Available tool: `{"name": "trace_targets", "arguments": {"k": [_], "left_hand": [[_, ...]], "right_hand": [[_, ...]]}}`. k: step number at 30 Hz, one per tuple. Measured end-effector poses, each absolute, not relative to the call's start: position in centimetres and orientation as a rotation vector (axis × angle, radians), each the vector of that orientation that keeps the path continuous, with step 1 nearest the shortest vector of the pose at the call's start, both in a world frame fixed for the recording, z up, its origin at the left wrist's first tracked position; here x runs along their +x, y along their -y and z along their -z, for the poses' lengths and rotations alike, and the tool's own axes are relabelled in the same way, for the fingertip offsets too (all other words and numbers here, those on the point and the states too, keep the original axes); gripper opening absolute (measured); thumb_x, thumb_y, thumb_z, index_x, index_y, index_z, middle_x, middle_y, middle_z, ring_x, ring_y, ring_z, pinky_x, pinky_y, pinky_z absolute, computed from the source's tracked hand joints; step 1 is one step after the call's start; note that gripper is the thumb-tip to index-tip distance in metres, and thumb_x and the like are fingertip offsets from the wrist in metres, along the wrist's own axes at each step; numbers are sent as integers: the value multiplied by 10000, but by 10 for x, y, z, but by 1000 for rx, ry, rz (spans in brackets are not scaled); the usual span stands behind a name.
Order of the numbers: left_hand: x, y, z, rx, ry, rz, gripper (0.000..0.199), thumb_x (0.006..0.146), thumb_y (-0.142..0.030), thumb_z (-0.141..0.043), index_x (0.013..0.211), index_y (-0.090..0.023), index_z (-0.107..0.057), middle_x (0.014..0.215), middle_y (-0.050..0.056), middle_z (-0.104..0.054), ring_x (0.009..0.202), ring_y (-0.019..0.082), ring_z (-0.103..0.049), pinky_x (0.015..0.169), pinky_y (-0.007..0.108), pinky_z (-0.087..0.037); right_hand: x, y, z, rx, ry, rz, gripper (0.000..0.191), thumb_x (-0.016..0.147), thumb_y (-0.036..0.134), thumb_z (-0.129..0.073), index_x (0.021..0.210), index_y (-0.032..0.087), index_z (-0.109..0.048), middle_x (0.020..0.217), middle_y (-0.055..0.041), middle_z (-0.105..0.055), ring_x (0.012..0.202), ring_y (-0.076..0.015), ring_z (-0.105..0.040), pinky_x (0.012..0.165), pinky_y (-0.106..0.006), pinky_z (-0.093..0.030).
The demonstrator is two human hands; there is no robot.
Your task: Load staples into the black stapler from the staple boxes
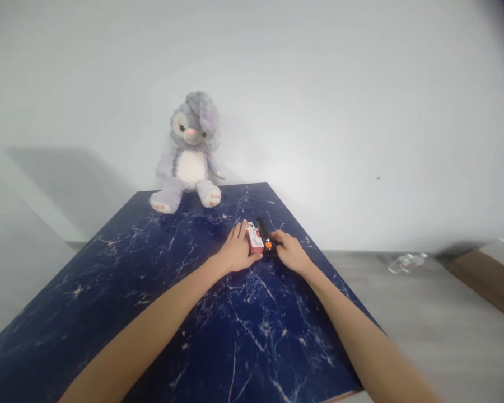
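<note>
A small red-and-white box (256, 239) lies on the blue table, between the thumb and forefinger of my left hand (236, 249). The thumb is along the box's near end; the other fingers stretch away on its left side. Close to the box's right side lies a long black object (264, 228) with an orange patch, possibly a stapler, though I cannot tell its kind for sure. My right hand (290, 250) has its fingers bent against the right side of this black object. The right thumb is mostly hidden.
A grey plush rabbit (191, 168) sits at the table's far edge against the white wall (340, 101). The dark blue marbled table (151, 280) drops off to grey floor on the right. Clear plastic (406, 262) and a cardboard box (487, 274) lie on that floor.
</note>
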State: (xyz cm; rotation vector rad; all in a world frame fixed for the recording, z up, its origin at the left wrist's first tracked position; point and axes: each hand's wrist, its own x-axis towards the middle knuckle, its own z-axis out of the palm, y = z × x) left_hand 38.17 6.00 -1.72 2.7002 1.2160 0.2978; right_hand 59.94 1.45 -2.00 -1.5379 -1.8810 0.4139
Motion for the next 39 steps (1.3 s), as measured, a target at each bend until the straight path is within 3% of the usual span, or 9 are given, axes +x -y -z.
{"name": "trace_targets", "arguments": {"k": [12, 16, 21, 28, 34, 39], "left_hand": [[439, -105, 15, 2677, -1101, -324, 923, 843, -661, -567, 1580, -218, -231, 1673, 148, 122, 1519, 459, 14, 1210, 569, -147], [445, -109, 18, 2636, -1100, -352, 890, 857, -642, -564, 1582, -250, -225, 1682, 127, 88, 1520, 458, -9, 1206, 579, -155], [446, -112, 20, 2609, -1107, -343, 907, 829, -665, -581, 1578, -287, -235, 1687, 103, 69, 1518, 463, -31, 1202, 582, -168], [442, -111, 21, 2607, -1081, -341, 863, 872, -715, -472, 1578, -281, -231, 1685, 128, 18, 1520, 444, -79, 1200, 562, -176], [445, -108, 26, 2652, -1135, -244, 1000, 876, -793, -310, 1596, -120, -140, 1663, 202, 30, 1530, 422, -9, 1223, 552, -99], [447, -107, 32, 2669, -1195, -286, 1126, 829, -808, -382, 1566, 11, -152, 1647, 256, -26, 1533, 400, 33, 1237, 527, -76]], "right_hand": [[632, -27, 27, -1762, 1657, -297, 426, 774, 35, -463, 1143, 175, -621, 1130, -89, -724, 1075, -222, -670, 952, -338, -504], [642, -29, 26, -1704, 1728, -337, 586, 754, 13, -466, 1320, 139, -544, 1214, -103, -705, 1147, -202, -648, 1032, -318, -463], [650, -26, 24, -1662, 1832, -412, 823, 726, 99, -588, 1512, 125, -346, 1310, -136, -654, 1216, -253, -605, 1078, -385, -438], [646, -25, 28, -1644, 1863, -292, 695, 811, 260, -631, 1471, 171, -431, 1424, -123, -564, 1302, -278, -519, 1122, -468, -388], [643, -29, 39, -1615, 1859, -256, 764, 789, 198, -558, 1523, 166, -351, 1478, -124, -508, 1336, -308, -481, 1147, -505, -365], [642, -32, 52, -1638, 1741, -205, 863, 730, 160, -532, 1551, 158, -265, 1391, -159, -562, 1327, -335, -480, 1120, -554, -386]]}}
